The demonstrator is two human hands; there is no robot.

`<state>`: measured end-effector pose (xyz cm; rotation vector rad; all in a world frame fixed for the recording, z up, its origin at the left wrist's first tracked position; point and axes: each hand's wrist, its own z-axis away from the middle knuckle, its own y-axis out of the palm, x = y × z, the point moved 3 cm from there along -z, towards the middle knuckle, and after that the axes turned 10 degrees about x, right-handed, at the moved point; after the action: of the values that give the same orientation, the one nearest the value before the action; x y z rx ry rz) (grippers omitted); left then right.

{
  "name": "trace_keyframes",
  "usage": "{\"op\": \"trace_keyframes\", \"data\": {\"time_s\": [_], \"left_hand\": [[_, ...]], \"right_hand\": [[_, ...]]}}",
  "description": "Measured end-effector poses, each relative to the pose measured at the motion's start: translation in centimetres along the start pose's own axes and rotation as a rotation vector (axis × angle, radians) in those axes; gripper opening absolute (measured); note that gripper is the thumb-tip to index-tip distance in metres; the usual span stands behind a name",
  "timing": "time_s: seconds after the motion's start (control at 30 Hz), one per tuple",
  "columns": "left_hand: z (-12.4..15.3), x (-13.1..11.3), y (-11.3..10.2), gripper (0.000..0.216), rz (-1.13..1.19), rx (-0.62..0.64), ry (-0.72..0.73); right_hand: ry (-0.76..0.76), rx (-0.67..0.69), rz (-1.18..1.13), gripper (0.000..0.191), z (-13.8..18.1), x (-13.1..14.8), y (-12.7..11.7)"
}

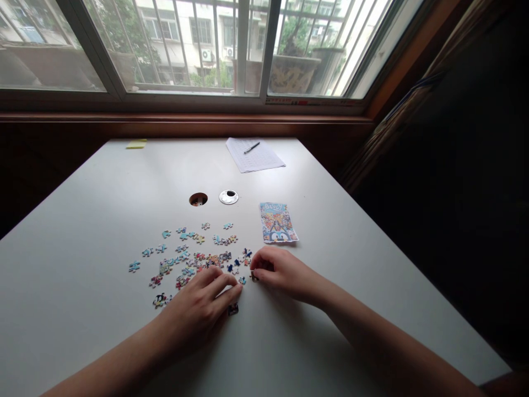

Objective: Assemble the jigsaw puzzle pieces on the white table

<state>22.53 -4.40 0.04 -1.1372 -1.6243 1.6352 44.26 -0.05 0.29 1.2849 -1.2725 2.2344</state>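
Note:
My right hand pinches a small brown puzzle piece between thumb and fingertips, at the right edge of a spread of loose puzzle pieces. My left hand lies low over the near side of the spread, its fingers bent and somewhat apart; the thumb is hidden. A light blue puzzle piece is by its fingertips. Below them a dark puzzle piece rests on the table. Whether the left fingers touch either one is hard to see. A picture sheet of cartoon characters lies beyond my right hand.
The white table has a round cable hole with its silver cover beside it. Printed papers with a pen lie at the far edge. Yellow sticky notes sit far left, below the window.

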Motion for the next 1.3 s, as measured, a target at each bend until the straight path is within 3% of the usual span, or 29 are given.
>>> {"op": "trace_keyframes", "data": {"time_s": [0.87, 1.3], "left_hand": [[-0.3, -0.6, -1.2, 0.032, 0.081, -0.079, 0.056], [0.0, -0.5, -0.6, 0.035, 0.079, -0.061, 0.044]], "right_hand": [[-0.006, 0.008, 0.004, 0.014, 0.1, 0.4, -0.2], [0.006, 0.014, 0.006, 0.013, 0.0, 0.5, -0.3]]}}
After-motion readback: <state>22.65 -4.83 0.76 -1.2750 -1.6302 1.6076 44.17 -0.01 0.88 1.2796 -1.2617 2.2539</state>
